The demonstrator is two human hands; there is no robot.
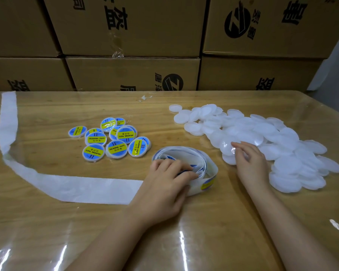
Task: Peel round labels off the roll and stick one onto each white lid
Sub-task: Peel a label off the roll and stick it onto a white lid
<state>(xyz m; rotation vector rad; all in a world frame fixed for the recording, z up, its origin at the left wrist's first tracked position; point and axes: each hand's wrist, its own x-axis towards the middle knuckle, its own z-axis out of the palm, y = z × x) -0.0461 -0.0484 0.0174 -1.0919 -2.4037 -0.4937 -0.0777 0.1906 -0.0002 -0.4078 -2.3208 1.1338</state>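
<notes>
A loose roll of round blue-and-yellow labels lies on the wooden table in front of me. My left hand rests on the roll's near side, its fingers curled round the coiled strip. To the right spreads a big heap of plain white lids. My right hand reaches onto the heap's near left edge, fingertips touching one white lid. A cluster of several labelled lids sits left of the roll.
A long empty white backing strip trails from under my left hand leftward and curls up to the table's far left corner. Stacked cardboard boxes wall off the table's far edge. A clear film covers the table top.
</notes>
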